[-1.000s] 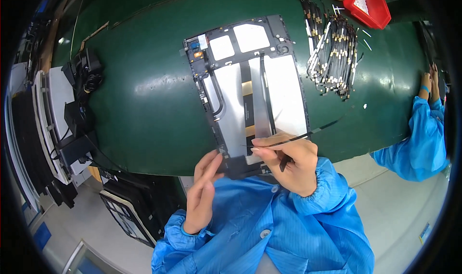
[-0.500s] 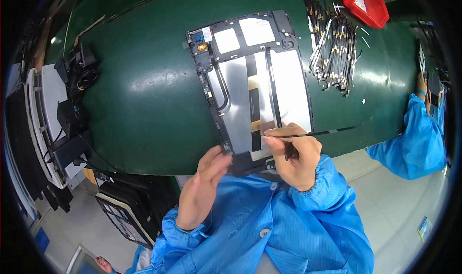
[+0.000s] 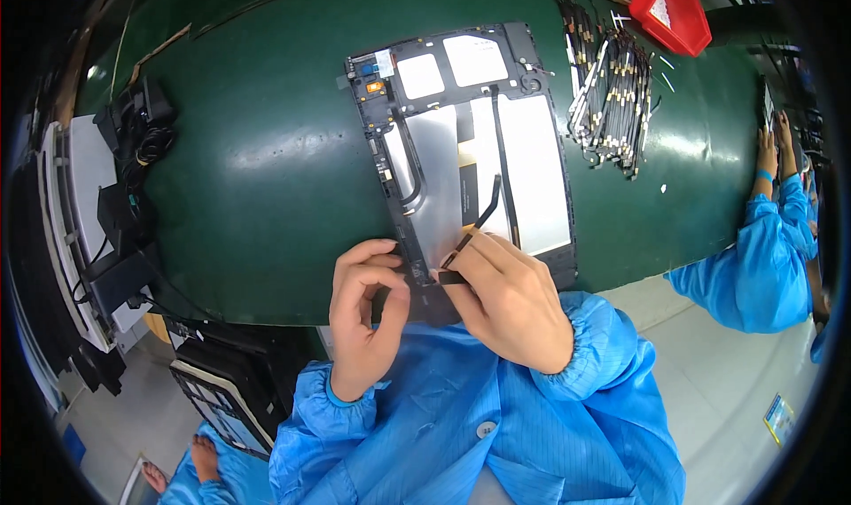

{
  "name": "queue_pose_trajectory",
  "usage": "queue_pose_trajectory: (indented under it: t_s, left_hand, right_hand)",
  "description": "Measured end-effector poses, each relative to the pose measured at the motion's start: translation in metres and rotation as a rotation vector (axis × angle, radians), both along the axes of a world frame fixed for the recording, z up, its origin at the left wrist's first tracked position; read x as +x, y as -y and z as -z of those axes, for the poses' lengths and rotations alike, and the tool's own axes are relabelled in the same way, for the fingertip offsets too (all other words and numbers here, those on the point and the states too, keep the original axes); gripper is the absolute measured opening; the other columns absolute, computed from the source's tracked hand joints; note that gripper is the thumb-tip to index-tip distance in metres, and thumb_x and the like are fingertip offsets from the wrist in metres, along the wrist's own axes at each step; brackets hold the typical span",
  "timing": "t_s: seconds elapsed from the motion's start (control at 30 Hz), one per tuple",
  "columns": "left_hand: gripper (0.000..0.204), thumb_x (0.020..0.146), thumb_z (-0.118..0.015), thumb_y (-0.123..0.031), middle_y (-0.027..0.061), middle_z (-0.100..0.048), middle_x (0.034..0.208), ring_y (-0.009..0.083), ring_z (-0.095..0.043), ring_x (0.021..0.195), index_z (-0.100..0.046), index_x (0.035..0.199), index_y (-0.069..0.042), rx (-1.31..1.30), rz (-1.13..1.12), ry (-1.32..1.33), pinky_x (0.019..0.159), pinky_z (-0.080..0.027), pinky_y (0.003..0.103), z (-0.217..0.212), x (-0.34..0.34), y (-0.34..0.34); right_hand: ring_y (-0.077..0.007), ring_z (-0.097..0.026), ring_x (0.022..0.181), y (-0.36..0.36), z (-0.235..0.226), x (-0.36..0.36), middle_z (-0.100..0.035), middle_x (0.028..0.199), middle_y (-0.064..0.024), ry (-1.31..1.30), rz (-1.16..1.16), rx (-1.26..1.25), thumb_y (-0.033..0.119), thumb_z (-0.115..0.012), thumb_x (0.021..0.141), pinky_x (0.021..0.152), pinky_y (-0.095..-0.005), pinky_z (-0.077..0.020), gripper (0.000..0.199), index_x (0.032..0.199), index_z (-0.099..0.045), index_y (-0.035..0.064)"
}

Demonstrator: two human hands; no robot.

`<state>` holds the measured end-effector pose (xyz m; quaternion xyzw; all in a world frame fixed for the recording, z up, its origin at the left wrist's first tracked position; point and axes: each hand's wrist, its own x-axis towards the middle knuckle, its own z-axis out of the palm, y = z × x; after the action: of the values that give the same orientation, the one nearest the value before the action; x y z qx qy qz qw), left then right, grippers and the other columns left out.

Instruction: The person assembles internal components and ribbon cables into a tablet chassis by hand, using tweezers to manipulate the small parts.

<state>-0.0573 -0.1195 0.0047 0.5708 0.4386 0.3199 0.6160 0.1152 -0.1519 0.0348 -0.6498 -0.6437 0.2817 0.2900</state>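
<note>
A tablet-like device (image 3: 427,172) lies with its inside showing: a black frame, silver and white panels, and dark strips along it. At its lower end my right hand (image 3: 519,305) is closed in a pinch on a thin black flex cable (image 3: 486,214). One stretch of this cable slants up over the silver panel, and a short dark end shows by the fingertips. My left hand (image 3: 365,314) rests beside the lower left corner of the device, fingers loosely curled and apart, with nothing seen in them.
Several black, white and gold flex cables (image 3: 612,101) lie in a pile right of the device. A red bin (image 3: 678,22) stands behind them. Black adapters with cords (image 3: 137,133) sit at the left on the green table (image 3: 266,212). Co-workers' blue sleeves (image 3: 753,257) show at the right and lower left.
My right hand has turned and moved left with the flex cable, toward the device's lower left corner. The cable no longer points right. My left hand's fingers have curled.
</note>
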Motion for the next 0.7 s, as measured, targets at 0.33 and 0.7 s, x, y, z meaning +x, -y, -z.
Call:
queue_pose_trajectory:
  t_s: [0.33, 0.7]
  left_hand:
    - [0.019, 0.078, -0.064, 0.008, 0.0132, -0.049, 0.115, 0.0154, -0.058, 0.089, -0.056, 0.092, -0.001, 0.104, -0.024, -0.072, 0.079, -0.048, 0.027, 0.0055, 0.0051, -0.0033]
    - [0.018, 0.081, -0.059, 0.011, 0.0116, -0.045, 0.119, 0.0146, -0.053, 0.093, -0.054, 0.095, 0.001, 0.049, 0.007, -0.086, 0.083, -0.047, 0.028, -0.0004, 0.0044, -0.0037]
  right_hand:
    - [-0.0303, -0.057, 0.079, -0.0018, -0.0038, 0.002, -0.053, 0.083, -0.0117, -0.035, 0.046, -0.072, 0.005, -0.068, 0.072, 0.065, -0.0399, -0.0487, 0.02, 0.086, -0.055, -0.0001]
    - [-0.0297, -0.057, 0.08, -0.0028, -0.0083, 0.006, -0.051, 0.083, -0.0111, -0.059, -0.035, -0.101, 0.006, -0.067, 0.074, 0.065, -0.0394, -0.0487, 0.018, 0.086, -0.056, 0.0003]
